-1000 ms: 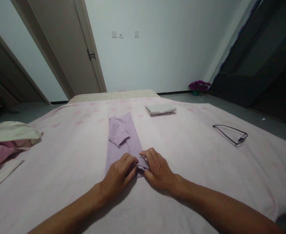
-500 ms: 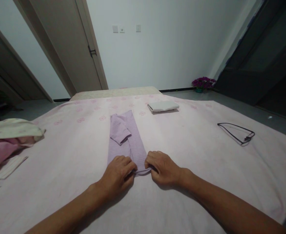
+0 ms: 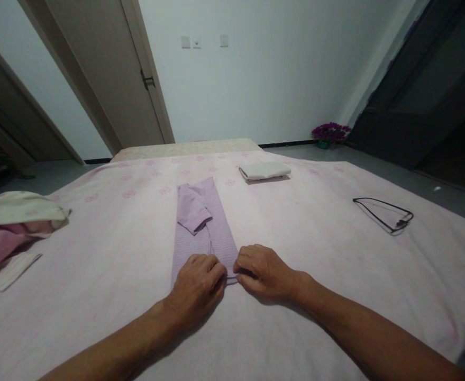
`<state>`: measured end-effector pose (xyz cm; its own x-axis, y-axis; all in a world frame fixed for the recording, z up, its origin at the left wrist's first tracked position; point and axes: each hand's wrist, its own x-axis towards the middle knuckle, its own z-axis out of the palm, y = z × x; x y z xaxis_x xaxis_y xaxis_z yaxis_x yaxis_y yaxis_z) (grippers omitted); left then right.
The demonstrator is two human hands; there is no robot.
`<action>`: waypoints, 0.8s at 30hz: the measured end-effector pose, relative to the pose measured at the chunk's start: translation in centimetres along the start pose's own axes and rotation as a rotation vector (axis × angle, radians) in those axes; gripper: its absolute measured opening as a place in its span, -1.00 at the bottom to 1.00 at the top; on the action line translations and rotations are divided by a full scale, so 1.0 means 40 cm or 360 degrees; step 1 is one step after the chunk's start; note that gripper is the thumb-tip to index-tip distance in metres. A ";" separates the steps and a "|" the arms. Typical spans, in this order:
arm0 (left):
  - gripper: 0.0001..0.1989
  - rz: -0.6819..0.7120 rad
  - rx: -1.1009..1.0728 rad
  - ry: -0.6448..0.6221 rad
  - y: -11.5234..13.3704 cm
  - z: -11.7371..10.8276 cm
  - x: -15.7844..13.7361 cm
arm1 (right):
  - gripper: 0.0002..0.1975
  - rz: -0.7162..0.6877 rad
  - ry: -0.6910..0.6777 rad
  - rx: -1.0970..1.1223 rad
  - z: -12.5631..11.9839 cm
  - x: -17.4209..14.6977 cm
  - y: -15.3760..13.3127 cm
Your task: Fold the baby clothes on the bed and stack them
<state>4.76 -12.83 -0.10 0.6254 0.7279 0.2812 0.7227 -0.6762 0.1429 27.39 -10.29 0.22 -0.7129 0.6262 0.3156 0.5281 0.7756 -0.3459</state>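
Observation:
A lilac ribbed shirt point(image 3: 220, 233) lies on the bed in a long narrow strip, one short sleeve point(image 3: 194, 211) folded in over its far part. At its near edge, my left hand point(image 3: 200, 283) rests with curled fingers closed on the fabric, hiding the lower left corner. My right hand point(image 3: 262, 272) pinches the near right corner between thumb and fingers. Between the two hands a short stretch of the layered hem shows.
A folded white cloth point(image 3: 264, 171) lies beyond the shirt, to the right. Black-framed glasses point(image 3: 386, 214) rest farther right. A pile of clothes point(image 3: 14, 227) sits at the left on the pink bedsheet point(image 3: 117, 248). Purple flowers point(image 3: 329, 133) stand on the floor by the wall.
My left hand has slid slightly to the right along the hem, closer to my right hand. My right hand has barely shifted left, and the shirt still lies in the same strip.

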 end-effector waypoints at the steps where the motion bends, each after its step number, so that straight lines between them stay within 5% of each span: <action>1: -0.93 0.0006 0.0016 0.0010 -0.001 0.002 0.000 | -0.89 -0.0015 0.0000 -0.0024 -0.001 0.001 -0.001; 12: -0.91 0.0141 -0.0060 0.0011 -0.011 0.000 -0.012 | -0.91 -0.0435 -0.0110 -0.0278 -0.023 -0.002 0.009; 24: -0.83 0.0250 -0.0110 0.0129 -0.044 -0.008 -0.012 | -0.85 -0.0346 -0.0035 -0.0268 -0.018 -0.002 0.012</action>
<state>3.11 -12.00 -0.19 0.7012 0.6032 0.3801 0.5946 -0.7889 0.1552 28.06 -9.91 0.67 -0.8270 0.4429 0.3463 0.4292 0.8952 -0.1199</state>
